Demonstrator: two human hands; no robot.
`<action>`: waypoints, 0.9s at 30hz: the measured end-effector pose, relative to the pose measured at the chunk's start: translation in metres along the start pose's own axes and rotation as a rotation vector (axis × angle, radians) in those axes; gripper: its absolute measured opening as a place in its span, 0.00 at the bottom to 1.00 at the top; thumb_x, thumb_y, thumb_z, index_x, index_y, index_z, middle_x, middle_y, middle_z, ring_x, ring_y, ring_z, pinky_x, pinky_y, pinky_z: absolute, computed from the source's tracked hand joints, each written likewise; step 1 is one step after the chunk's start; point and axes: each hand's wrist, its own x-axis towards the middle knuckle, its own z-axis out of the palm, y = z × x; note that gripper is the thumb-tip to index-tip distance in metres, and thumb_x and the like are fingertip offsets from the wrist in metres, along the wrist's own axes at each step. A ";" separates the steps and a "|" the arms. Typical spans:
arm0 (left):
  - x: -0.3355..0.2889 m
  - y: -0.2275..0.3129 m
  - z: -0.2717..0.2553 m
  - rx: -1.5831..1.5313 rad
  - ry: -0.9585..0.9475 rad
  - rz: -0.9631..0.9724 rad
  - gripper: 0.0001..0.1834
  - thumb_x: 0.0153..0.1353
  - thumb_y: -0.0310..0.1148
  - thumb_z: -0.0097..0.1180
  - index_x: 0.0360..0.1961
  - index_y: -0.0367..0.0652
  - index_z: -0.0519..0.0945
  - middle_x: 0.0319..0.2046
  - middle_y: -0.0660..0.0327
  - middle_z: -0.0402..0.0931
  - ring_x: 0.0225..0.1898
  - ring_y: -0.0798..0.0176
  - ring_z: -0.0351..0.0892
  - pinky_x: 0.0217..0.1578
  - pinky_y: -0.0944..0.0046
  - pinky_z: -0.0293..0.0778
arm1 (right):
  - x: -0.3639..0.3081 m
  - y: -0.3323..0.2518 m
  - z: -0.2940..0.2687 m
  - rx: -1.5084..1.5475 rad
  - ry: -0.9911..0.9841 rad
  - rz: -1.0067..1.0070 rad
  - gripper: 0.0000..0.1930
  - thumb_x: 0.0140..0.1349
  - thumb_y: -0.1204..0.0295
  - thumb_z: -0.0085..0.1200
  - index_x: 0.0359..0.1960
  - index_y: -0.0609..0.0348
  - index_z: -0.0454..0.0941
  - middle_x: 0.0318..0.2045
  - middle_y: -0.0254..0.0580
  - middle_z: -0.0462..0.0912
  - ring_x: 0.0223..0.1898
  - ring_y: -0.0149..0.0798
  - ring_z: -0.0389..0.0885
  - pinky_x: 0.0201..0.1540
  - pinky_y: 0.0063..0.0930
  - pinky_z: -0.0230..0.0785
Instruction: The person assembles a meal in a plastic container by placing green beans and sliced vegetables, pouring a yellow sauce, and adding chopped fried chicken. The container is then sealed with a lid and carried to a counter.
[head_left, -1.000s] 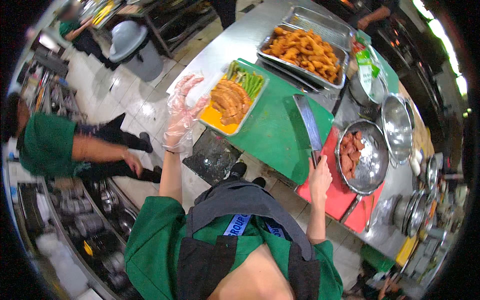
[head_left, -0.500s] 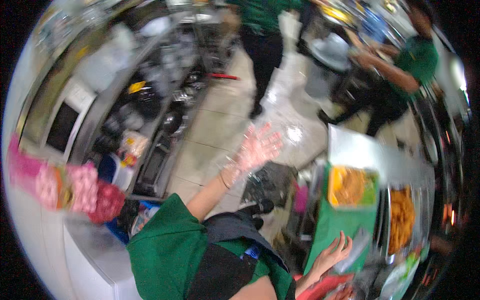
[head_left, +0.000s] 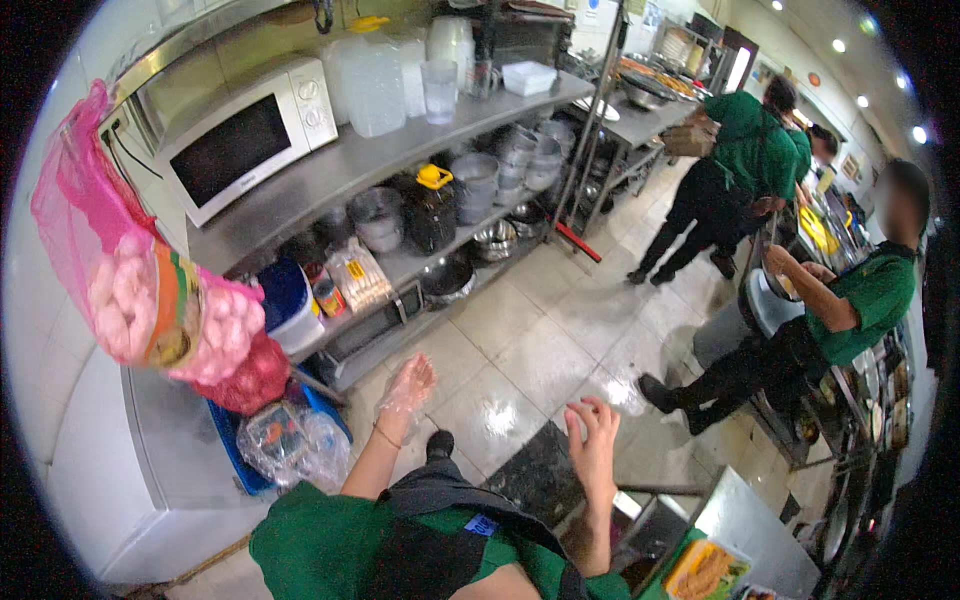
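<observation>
A clear plastic glove covers my left hand (head_left: pixel 408 388), which reaches out over the floor tiles with its fingers stretched and nothing held. My right hand (head_left: pixel 593 430), bare, is raised over a dark floor mat (head_left: pixel 535 475), its fingers apart and slightly curled around nothing. Neither hand touches an object. At the lower right, closest to my right forearm, a container of orange-yellow food (head_left: pixel 705 572) sits on a green board (head_left: pixel 668 568) beside a steel counter (head_left: pixel 750 520).
At left, a steel shelf unit (head_left: pixel 420 145) bears a white microwave (head_left: pixel 245 135), plastic tubs and pots. Net bags of garlic (head_left: pixel 125 300) hang above a blue crate (head_left: pixel 250 465) by a white chest (head_left: pixel 95 500). Several co-workers in green shirts (head_left: pixel 745 150) stand at far right near a grey bin (head_left: pixel 725 335).
My view has swung left, toward the shelves and microwave. My right hand has left the green board's side and risen over the floor. My gloved left hand is lower in view.
</observation>
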 end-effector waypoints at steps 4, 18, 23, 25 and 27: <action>0.022 0.085 0.009 0.052 0.025 0.214 0.10 0.64 0.36 0.55 0.45 0.50 0.78 0.35 0.71 0.78 0.37 0.69 0.77 0.41 0.65 0.75 | 0.157 -0.020 0.061 0.091 0.011 -0.238 0.07 0.58 0.75 0.56 0.39 0.56 0.80 0.43 0.46 0.75 0.47 0.50 0.70 0.51 0.41 0.63; 0.063 0.183 -0.039 -0.024 0.258 0.721 0.21 0.65 0.35 0.48 0.59 0.44 0.68 0.42 0.66 0.74 0.43 0.65 0.74 0.46 0.61 0.72 | 0.703 -0.119 0.198 0.330 0.021 -0.618 0.09 0.58 0.70 0.58 0.39 0.58 0.82 0.31 0.45 0.84 0.32 0.34 0.83 0.34 0.30 0.73; 0.102 0.144 -0.036 -0.041 0.101 0.905 0.16 0.63 0.36 0.54 0.52 0.48 0.74 0.42 0.68 0.74 0.43 0.66 0.72 0.47 0.62 0.70 | 0.830 -0.171 0.280 0.341 -0.135 -1.050 0.09 0.59 0.70 0.57 0.40 0.57 0.83 0.33 0.40 0.85 0.34 0.32 0.83 0.39 0.24 0.74; 0.125 0.120 -0.023 -0.129 0.466 0.984 0.18 0.62 0.40 0.54 0.52 0.49 0.74 0.43 0.69 0.74 0.42 0.66 0.72 0.47 0.62 0.70 | 0.867 -0.192 0.320 0.250 -0.198 -1.115 0.09 0.57 0.70 0.58 0.39 0.55 0.83 0.36 0.40 0.85 0.35 0.38 0.84 0.41 0.29 0.75; 0.145 0.103 -0.004 -0.228 0.545 1.044 0.19 0.62 0.42 0.54 0.53 0.49 0.74 0.44 0.69 0.74 0.42 0.65 0.72 0.48 0.62 0.69 | 0.888 -0.215 0.361 0.154 -0.170 -1.042 0.10 0.57 0.68 0.59 0.40 0.54 0.83 0.37 0.41 0.84 0.36 0.39 0.84 0.41 0.30 0.75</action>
